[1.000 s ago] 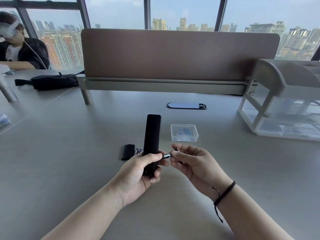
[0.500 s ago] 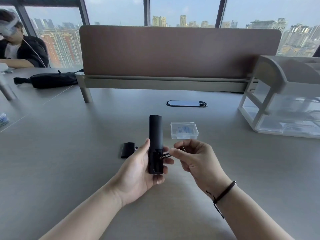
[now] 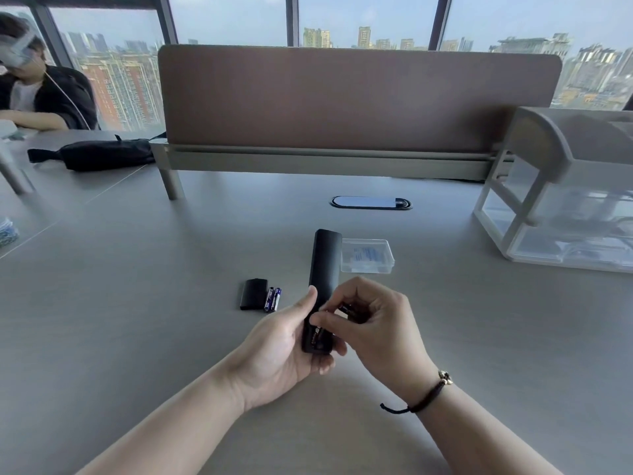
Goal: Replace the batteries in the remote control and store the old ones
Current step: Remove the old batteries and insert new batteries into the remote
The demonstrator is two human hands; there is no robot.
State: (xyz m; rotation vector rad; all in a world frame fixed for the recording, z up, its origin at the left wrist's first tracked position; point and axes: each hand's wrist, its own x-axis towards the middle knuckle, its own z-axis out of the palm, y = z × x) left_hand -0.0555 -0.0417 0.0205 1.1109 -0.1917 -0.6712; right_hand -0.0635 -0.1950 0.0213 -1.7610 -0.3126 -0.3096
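Remote control (image 3: 324, 265): cradled in left hand (image 3: 284, 347), compartment up, so right hand (image 3: 373, 323) can pinch a battery (image 3: 317, 334) into it.

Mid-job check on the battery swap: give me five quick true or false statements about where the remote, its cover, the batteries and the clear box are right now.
1. The left hand holds the remote. True.
2. The battery cover is fitted on the remote. False: it lies on the desk.
3. Two batteries lie beside the cover. True.
4. The clear box is in the right hand. False: it sits on the desk behind the remote.
5. The right hand rests flat on the desk. False: its fingers work at the remote's open lower end.
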